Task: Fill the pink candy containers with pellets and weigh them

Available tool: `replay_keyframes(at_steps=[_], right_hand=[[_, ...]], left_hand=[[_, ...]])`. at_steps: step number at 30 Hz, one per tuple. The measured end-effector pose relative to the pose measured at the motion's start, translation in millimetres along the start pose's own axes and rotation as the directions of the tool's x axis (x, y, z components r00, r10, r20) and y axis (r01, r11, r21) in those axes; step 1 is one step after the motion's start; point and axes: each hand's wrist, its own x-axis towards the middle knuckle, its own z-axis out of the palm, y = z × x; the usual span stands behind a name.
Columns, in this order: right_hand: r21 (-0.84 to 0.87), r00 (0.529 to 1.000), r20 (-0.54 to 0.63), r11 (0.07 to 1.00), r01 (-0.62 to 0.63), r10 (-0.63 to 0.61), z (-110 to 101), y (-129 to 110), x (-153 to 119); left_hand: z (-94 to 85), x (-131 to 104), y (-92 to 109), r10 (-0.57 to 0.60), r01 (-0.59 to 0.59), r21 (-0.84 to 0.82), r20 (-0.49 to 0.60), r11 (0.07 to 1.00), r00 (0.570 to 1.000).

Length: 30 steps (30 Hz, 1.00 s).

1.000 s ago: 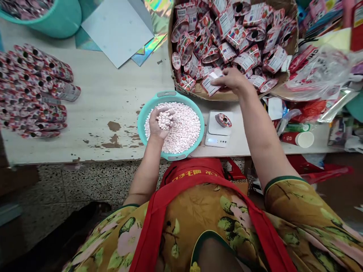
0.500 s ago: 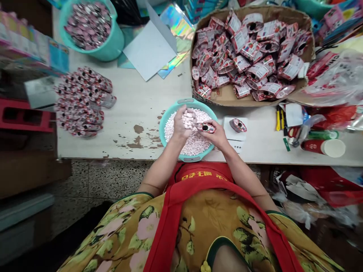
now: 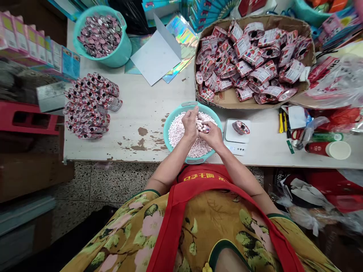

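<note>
Two bare hands nearly meet above a round turquoise plastic bowl [image 3: 166, 134] heaped with small, chalky, pale pink tablets [image 3: 176, 132]. The right hand [image 3: 212, 136] has its fingers wrapped round a small glossy printed container [image 3: 204, 131], tablets piled at its top. The left hand [image 3: 190, 122] is bent inward just beside it, against the tablets; how tightly its fingers close cannot be told.

Just right of the bowl, a flat white scale [image 3: 230, 134] bears another container [image 3: 240, 127], oval-ended with a dark hole. Behind it, a torn-edged cardboard box [image 3: 227, 96] holds a jumble of similar shiny pieces; more are stacked in a tight cluster [image 3: 87, 105] at the left. A smooth turquoise bucket [image 3: 119, 53] contains round metallic discs [image 3: 99, 36], near a white sheet [image 3: 155, 56] and rainbow-sheened foil [image 3: 184, 34].

The pale worktop [image 3: 136, 117] is chipped to brown in patches; below lies a speckled, tiled floor [image 3: 102, 183].
</note>
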Motion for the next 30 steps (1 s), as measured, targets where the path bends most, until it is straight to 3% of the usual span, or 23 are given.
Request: replay_keyframes(at_steps=[5, 10, 19, 25, 30], right_hand=[[-0.077, 0.999, 0.01, 0.996, -0.048, 0.049, -5.7, -9.3, 1.1], [-0.078, 0.998, 0.004, 0.995, -0.067, 0.068, -6.8, -10.3, 2.2], [0.109, 0.998, -0.062, 0.994, 0.02, -0.014, -3.7, -0.8, 2.9], [0.293, 0.987, -0.141, 0.948, 0.122, -0.083, -1.5, -6.2, -1.8], [0.195, 0.969, -0.19, 0.962, 0.193, -0.156, 0.3, -10.6, -5.1]], left_hand=[[1.4, 2.0, -0.9, -0.023, 0.023, -0.005, 0.042, 1.0, 0.999], [2.7, 3.2, -0.8, 0.032, -0.032, 0.004, 0.038, 0.999, 0.999], [8.6, -9.2, 11.0, -0.014, 0.011, 0.028, 0.124, 1.0, 0.992], [9.0, -19.7, 24.1, 0.026, -0.03, 0.018, 0.186, 0.999, 0.982], [10.4, -17.7, 23.3, 0.136, -0.131, -0.053, 0.125, 0.99, 0.983]])
